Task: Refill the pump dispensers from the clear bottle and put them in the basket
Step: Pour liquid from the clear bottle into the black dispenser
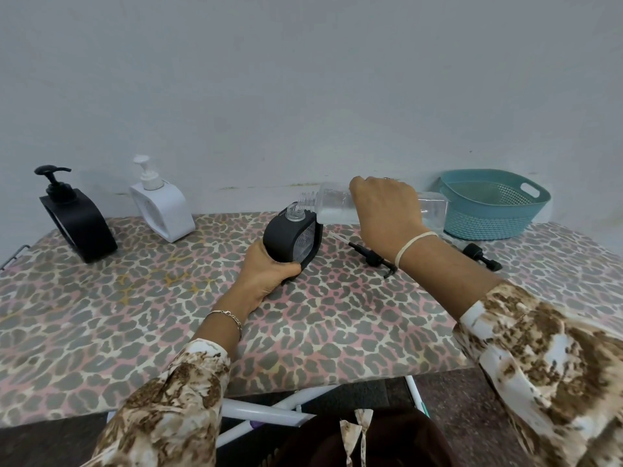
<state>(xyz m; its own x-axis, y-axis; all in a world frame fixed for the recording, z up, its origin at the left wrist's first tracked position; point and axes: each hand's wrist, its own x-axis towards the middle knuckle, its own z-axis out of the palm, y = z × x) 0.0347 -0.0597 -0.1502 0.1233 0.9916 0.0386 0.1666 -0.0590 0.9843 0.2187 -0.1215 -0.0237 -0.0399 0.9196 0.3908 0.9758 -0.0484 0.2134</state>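
Observation:
My left hand (pixel 266 274) grips the base of a black dispenser (pixel 292 240) that stands on the table with its pump off and its clear neck open. My right hand (pixel 387 210) holds the clear bottle (pixel 333 202) tipped almost flat, its threaded mouth right above the dispenser's neck, with clear liquid lying along its lower side. A loose black pump head (pixel 369 256) with its tube lies on the table under my right wrist. Another black dispenser (pixel 76 219) and a white dispenser (pixel 161 210) stand at the far left, pumps on. The teal basket (pixel 495 203) sits at the far right.
A second black pump or cap (pixel 480 256) lies on the table in front of the basket. The leopard-print cloth (pixel 236 315) covers the table, which stands against a pale wall. White frame legs show below the near edge.

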